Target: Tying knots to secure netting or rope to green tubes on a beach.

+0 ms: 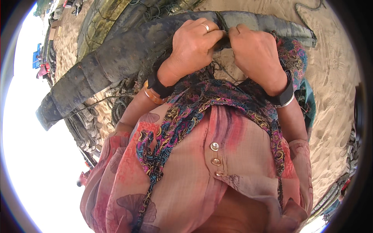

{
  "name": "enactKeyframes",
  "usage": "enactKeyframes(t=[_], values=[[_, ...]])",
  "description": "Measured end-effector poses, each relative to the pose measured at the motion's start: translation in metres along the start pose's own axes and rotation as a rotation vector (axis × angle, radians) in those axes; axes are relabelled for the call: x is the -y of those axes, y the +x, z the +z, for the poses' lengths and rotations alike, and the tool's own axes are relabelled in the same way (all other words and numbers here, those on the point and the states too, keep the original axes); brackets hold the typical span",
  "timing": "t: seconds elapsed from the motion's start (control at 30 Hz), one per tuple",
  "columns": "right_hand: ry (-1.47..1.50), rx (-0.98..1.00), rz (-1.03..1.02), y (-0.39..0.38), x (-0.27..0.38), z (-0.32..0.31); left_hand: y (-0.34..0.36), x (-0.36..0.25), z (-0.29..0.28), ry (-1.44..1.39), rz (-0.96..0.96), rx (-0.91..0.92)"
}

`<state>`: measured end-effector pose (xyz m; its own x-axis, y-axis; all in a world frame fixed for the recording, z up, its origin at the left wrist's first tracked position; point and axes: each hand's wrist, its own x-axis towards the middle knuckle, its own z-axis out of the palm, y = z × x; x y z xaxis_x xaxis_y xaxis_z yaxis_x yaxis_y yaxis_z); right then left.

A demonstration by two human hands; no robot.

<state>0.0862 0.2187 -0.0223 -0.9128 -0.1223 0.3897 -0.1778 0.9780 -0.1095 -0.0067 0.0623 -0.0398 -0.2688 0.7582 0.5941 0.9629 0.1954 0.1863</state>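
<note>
From my remote feed I am seeing rippled tan sand [336,91] spreading at right, a thin dark curved rope [312,8] lying on it, and a long yellowish-green ridged form [99,32] resting upper left.

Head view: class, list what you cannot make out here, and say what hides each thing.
All in the head view:
- What, if anything, the left hand and right hand pinch: hidden by their own curled fingers.
- The upper end of the yellowish, mossy thing: cut off by the upper edge.
- What the blue thing at far left is: too small.
</note>
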Motion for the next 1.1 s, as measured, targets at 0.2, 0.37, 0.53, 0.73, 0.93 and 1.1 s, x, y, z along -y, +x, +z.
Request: enactKeyframes(t=[0.2,0.37,0.53,0.73,0.93,1.1], values=[[0.33,-0.059,-0.203,0.003,-0.034,0.021,0.002,0.003,-0.005,-0.131,-0.076,0.014],[0.958,-0.136,0.131,-0.012,-0.028,0.031,0.004,0.002,-0.011,-0.171,-0.144,0.031],[1.059,-0.166,0.202,-0.015,-0.025,0.038,0.008,0.004,-0.008,-0.237,-0.225,0.035],[0.276,-0.015,-0.093,-0.005,-0.03,0.014,0.009,-0.003,-0.006,-0.159,-0.14,0.012],[0.116,0.147,-0.201,0.002,-0.014,0.004,0.007,-0.012,-0.005,-0.029,0.051,0.024],[0.125,0.204,-0.149,0.011,-0.022,0.008,0.009,-0.005,-0.009,-0.079,0.122,0.094]])
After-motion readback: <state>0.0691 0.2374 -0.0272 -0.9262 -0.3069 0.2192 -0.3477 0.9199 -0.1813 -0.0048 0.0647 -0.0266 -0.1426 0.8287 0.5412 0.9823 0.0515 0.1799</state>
